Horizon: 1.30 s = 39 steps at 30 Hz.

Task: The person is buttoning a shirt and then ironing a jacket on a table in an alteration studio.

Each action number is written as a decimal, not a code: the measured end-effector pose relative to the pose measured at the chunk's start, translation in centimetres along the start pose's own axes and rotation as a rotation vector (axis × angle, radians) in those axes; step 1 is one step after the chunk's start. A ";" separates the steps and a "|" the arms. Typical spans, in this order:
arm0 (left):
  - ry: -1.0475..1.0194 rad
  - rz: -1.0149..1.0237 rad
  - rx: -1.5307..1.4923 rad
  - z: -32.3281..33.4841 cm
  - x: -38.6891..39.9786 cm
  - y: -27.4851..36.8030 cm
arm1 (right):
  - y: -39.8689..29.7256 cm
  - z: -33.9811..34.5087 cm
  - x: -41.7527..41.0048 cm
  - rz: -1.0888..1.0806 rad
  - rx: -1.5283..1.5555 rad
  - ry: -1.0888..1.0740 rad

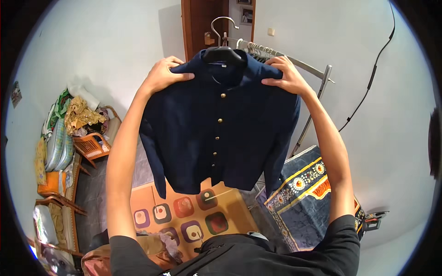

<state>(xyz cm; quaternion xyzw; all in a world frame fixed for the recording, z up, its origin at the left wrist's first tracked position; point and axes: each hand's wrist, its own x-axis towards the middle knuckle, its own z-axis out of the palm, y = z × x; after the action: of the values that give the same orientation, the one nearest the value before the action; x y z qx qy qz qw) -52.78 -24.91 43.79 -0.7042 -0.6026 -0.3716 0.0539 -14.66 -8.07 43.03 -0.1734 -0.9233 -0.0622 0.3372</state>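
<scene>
A navy blue jacket (193, 124) with gold-coloured buttons hangs upright before me on a black hanger (222, 54) with a metal hook. The hook stands up free above the collar. My left hand (167, 74) pinches the jacket's shoulder on the left of the view, thumb in front. My right hand (285, 74) grips the other shoulder in the same way, its thumb near the collar. Both arms are stretched out and raised. Just behind the jacket, a metal clothes rail (293, 62) holds several hangers, partly hidden by my right hand.
A patterned cloth (304, 214) covers a surface at the lower right, with a clothes iron (374, 220) beside it. Wooden chairs (91, 146) with piled fabrics and cushions stand at left. An orange patterned rug (238, 207) lies below. A black cable (371, 77) hangs on the right wall.
</scene>
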 end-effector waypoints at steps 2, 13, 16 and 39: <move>-0.057 0.047 0.050 0.1 -0.7 -0.3 | 0.8 0.5 0.1 0.099 0.230 0.026; 0.153 -0.043 0.055 4.6 -2.8 -2.1 | 8.3 3.2 1.4 0.157 0.184 -0.094; 0.155 -0.022 0.125 6.4 -2.4 -1.7 | 9.1 5.6 0.3 0.157 -0.164 0.062; 0.111 -0.299 0.126 32.3 16.9 3.7 | -2.8 18.1 -49.2 1.044 0.200 0.335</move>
<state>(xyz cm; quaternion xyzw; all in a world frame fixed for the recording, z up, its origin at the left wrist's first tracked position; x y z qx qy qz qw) -34.72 4.67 31.97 -0.5803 -0.7189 -0.3751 0.0754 8.53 -20.15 -2.53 -0.5626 -0.6502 0.1743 0.4800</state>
